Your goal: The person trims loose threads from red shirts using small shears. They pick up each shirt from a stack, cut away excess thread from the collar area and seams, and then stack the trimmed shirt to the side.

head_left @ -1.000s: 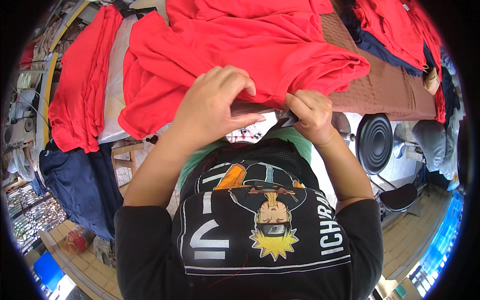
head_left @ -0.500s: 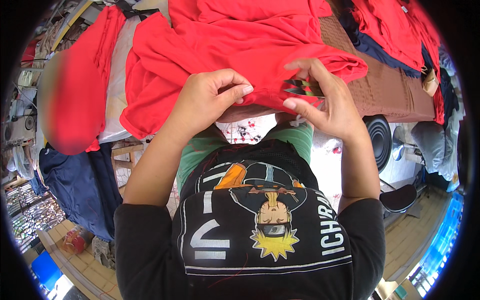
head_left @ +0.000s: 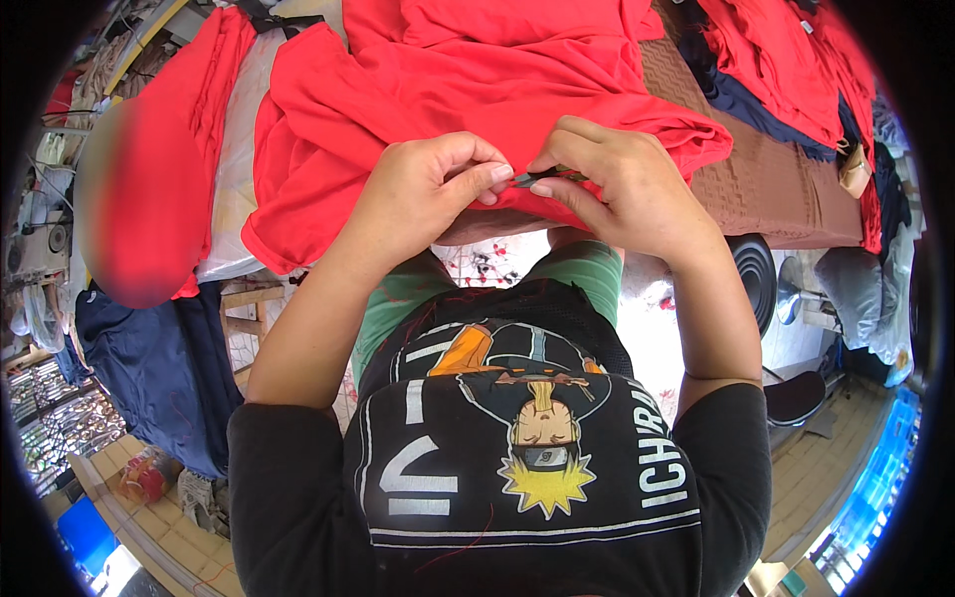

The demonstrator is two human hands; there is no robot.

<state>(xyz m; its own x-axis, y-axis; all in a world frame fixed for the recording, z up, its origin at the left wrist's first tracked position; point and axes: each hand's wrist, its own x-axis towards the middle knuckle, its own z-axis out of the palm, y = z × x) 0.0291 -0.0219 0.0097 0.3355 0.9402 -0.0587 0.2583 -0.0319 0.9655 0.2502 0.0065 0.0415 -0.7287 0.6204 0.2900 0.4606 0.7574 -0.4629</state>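
Observation:
A large red garment (head_left: 468,95) lies bunched over the near edge of the brown-covered table. Thumb and forefinger of my left hand (head_left: 433,189) are pinched together at its near edge; whether a loose thread is also between them is too small to tell. My right hand (head_left: 622,184) is closed around small dark thread snips (head_left: 542,179). The blades point left and almost touch my left fingertips. Fingers partly hide the snips' handles.
More red garments (head_left: 776,70) with dark blue cloth lie at the far right of the brown table cover (head_left: 776,199). Red cloth (head_left: 159,189) drapes at the left, above hanging navy fabric (head_left: 154,368). A round black object (head_left: 751,284) stands beneath the table's right side.
My right hand has moved left, bringing the snips to my left fingertips, and its fingers and the blades have closed. My left hand stays nearly in place.

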